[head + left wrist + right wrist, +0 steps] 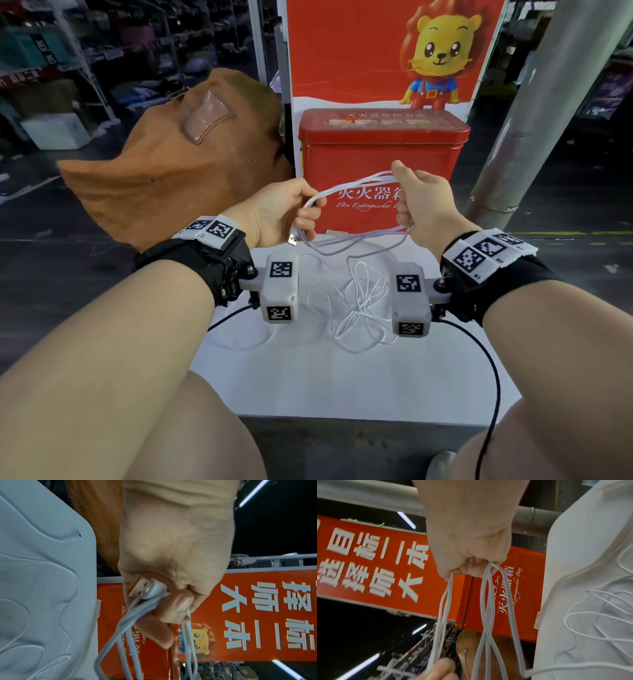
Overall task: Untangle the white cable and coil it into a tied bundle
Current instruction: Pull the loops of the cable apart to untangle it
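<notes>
Both hands hold loops of the white cable (pixel 346 192) stretched between them above the white table (pixel 342 377). My left hand (pixel 291 209) grips one end of the loops (pixel 130 622) together with the USB plug (pixel 292 239), which shows clearly in the left wrist view as a metal plug (pixel 139 588). My right hand (pixel 416 202) is curled round the other end of the loops (pixel 488 588). A slack strand hangs from the loops down to a loose tangle of thin white cable (pixel 359 305) lying on the table.
A red fire extinguisher box (pixel 383 150) stands right behind the hands, under a red poster with a cartoon lion (pixel 435 58). A brown fabric bag (pixel 178 157) lies at the left. A grey pillar (pixel 534 113) rises at the right. Black wires (pixel 493 377) run from the wrist cameras.
</notes>
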`<action>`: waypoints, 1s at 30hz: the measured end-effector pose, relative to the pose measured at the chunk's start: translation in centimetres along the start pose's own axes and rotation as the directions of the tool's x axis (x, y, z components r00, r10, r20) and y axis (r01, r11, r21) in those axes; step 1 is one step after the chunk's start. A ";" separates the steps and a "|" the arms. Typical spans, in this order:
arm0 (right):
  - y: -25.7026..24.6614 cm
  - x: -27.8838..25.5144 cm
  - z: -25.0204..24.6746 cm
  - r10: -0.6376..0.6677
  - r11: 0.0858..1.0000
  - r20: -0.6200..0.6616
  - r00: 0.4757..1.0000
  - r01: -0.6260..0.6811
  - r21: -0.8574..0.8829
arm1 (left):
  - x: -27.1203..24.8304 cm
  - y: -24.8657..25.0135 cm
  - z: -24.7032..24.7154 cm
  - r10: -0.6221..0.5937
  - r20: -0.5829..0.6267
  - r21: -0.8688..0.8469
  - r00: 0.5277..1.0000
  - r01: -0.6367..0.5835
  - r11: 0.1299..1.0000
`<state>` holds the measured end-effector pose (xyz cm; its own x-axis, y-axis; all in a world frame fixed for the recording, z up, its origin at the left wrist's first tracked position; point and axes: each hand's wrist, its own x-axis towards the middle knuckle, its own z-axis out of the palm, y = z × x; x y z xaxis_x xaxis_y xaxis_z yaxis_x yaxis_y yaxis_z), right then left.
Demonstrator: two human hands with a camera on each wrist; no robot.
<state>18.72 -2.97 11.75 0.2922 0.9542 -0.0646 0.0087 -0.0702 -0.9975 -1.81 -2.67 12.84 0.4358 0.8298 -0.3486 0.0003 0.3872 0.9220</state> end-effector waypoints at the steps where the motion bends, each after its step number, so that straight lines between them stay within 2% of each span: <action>1: 0.0 0.0 0.1 -0.015 0.998 -0.021 1.000 0.014 -0.056 | -0.1 0.0 0.2 -0.015 0.019 0.025 1.000 0.015 1.000; 3: -0.1 0.0 0.6 -0.063 0.990 -0.042 0.997 0.057 -0.131 | 0.0 0.0 0.5 -0.028 -0.008 0.091 1.000 0.028 0.995; 5: -0.2 0.0 0.9 -0.096 0.983 -0.043 0.994 0.088 -0.160 | 0.2 -0.2 0.9 0.003 -0.090 0.171 0.996 0.013 0.985; 7: -0.1 0.0 1.1 -0.111 0.977 -0.028 0.993 0.104 -0.188 | 0.6 -0.6 1.0 0.067 -0.183 0.232 0.981 -0.024 0.973; 10: -0.1 -0.1 1.2 -0.116 0.965 0.018 0.993 0.117 -0.233 | 0.9 -0.9 0.9 0.188 -0.264 0.231 0.946 -0.127 0.965; 13: -0.1 -0.8 1.4 -0.138 0.888 0.187 0.973 0.205 -0.411 | 0.9 -0.7 0.8 0.284 -0.321 0.170 0.903 -0.240 0.956; 16: 0.0 -1.4 1.7 -0.157 0.733 0.397 0.904 0.377 -0.567 | 1.2 -0.5 0.5 0.284 -0.366 0.100 0.886 -0.266 0.959; 18: 0.0 -1.4 1.8 -0.149 0.689 0.432 0.889 0.407 -0.600 | 1.2 -0.4 0.4 0.259 -0.360 0.081 0.896 -0.247 0.966; 22: 0.3 -0.9 1.8 -0.179 0.648 0.407 0.896 0.419 -0.636 | 1.0 -0.4 0.3 0.258 -0.321 0.135 0.911 -0.226 0.965; 25: 0.7 -0.2 1.6 -0.254 0.710 0.293 0.922 0.383 -0.591 | 1.1 -0.5 0.3 0.305 -0.280 0.241 0.910 -0.241 0.940; 28: 1.4 0.2 1.0 -0.157 0.752 0.271 0.950 0.292 -0.590 | 1.0 -0.7 0.1 0.334 -0.231 0.392 0.914 -0.227 0.892; 30: 2.1 0.4 0.7 -0.116 0.650 0.318 0.941 0.314 -0.692 | 1.0 -1.0 0.2 0.340 -0.177 0.516 0.924 -0.207 0.831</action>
<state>18.17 -2.48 9.60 -0.0296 0.9985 0.0460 0.7592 0.0524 -0.6488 -1.25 -2.31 11.64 0.2433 0.9692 -0.0381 0.3743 -0.0576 0.9255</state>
